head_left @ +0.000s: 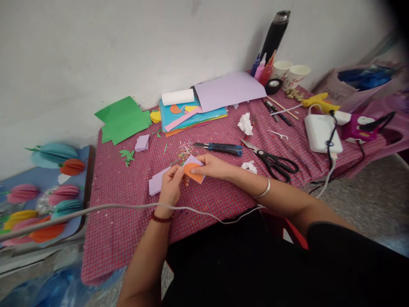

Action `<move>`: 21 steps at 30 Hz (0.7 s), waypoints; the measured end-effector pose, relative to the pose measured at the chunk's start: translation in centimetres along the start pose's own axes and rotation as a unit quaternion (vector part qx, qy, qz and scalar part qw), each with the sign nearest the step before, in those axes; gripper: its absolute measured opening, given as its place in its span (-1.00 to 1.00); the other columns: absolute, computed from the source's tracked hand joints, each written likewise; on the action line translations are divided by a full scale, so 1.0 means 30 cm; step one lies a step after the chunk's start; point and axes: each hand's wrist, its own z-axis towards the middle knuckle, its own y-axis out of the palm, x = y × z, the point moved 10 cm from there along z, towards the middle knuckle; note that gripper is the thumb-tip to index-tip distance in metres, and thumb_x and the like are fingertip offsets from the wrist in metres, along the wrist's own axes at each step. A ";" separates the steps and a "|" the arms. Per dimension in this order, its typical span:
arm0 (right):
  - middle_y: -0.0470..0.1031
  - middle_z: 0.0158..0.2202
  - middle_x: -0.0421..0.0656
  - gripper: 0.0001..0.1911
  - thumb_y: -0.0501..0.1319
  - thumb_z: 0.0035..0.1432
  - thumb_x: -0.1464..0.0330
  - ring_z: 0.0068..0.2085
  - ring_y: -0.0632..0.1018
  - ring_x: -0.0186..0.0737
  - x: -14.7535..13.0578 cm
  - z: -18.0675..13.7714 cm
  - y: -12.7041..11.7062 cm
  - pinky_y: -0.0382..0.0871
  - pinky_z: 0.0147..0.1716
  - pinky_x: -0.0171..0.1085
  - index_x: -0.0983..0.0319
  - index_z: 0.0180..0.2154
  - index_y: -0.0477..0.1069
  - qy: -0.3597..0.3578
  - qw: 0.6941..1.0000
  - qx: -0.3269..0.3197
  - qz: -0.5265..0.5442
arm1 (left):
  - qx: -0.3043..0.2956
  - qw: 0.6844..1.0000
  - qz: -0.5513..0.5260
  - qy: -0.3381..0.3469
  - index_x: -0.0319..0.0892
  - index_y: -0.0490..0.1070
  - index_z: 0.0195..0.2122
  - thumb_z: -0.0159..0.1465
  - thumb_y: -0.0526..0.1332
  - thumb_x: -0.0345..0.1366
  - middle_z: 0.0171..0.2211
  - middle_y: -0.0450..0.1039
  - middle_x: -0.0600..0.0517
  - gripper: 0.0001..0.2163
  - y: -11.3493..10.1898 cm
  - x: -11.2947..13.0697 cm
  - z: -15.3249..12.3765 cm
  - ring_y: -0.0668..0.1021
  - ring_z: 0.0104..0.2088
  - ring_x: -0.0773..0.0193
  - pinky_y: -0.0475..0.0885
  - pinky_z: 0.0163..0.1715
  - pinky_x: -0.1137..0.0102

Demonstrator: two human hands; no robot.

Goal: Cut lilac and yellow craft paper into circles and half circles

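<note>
My left hand (170, 186) pinches the near edge of a small lilac paper piece (193, 162) with an orange paper shape (191, 169) lying on it. My right hand (213, 166) holds the same pieces from the right, its fingers pressed on the orange shape. Both hands hover just over the red checked tablecloth (128, 221). Another lilac paper piece (156, 182) lies on the cloth right beside my left hand. Tiny paper scraps (182, 150) are scattered just beyond the hands.
Black scissors (275, 161), a blue-handled cutter (220, 148), stacked coloured papers (191, 115), green sheets (123, 119), a glue gun (318, 102), a white adapter (321, 133), cups (295, 76) and a black flask (275, 34) sit on the table. Paper fruit crafts (54, 155) lie left. A white cable (96, 208) crosses the front.
</note>
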 end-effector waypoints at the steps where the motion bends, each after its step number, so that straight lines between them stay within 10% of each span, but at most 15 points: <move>1: 0.46 -0.45 -0.22 -0.80 0.28 0.00 0.32 -0.44 0.43 -0.39 -0.002 0.000 0.000 0.30 -0.43 -0.37 0.32 -0.35 0.40 -0.002 1.000 -0.003 -0.008 | -0.011 1.000 0.011 -0.007 -0.19 0.41 -0.53 0.09 0.30 -0.09 -0.64 0.36 0.12 -0.74 0.007 -0.007 0.000 0.38 -0.63 0.40 0.29 -0.62 0.49; 13: 0.40 -0.45 -0.22 -0.84 0.19 0.12 0.33 -0.43 0.41 -0.36 -0.042 0.006 -0.005 0.27 -0.43 -0.37 0.32 -0.34 0.35 -0.055 0.982 -0.005 -0.182 | -0.019 0.997 0.074 -0.029 -0.25 0.55 -0.39 -0.07 0.40 -0.31 -0.61 0.46 0.10 -0.79 0.014 -0.035 0.010 0.37 -0.63 0.40 0.26 -0.59 0.48; 17: 0.47 -0.25 -0.10 -0.77 0.16 0.19 0.30 -0.29 0.44 -0.27 -0.223 -0.106 -0.124 0.30 -0.26 -0.29 0.30 -0.15 0.35 -0.122 0.922 0.083 -0.359 | 0.056 0.998 0.032 -0.009 -0.23 0.50 -0.49 -0.07 0.39 -0.33 -0.61 0.45 0.13 -0.86 -0.040 -0.015 0.016 0.39 -0.62 0.43 0.27 -0.58 0.49; 21: 0.48 -0.23 -0.06 -0.81 0.15 0.17 0.34 -0.22 0.45 -0.15 -0.286 -0.405 -0.326 0.26 -0.19 -0.21 0.27 -0.19 0.41 -0.025 0.813 0.208 -0.544 | 0.111 0.990 -0.084 -0.031 -0.22 0.48 -0.49 -0.08 0.39 -0.37 -0.58 0.47 0.14 -0.87 -0.085 -0.010 0.001 0.45 -0.60 0.45 0.33 -0.56 0.52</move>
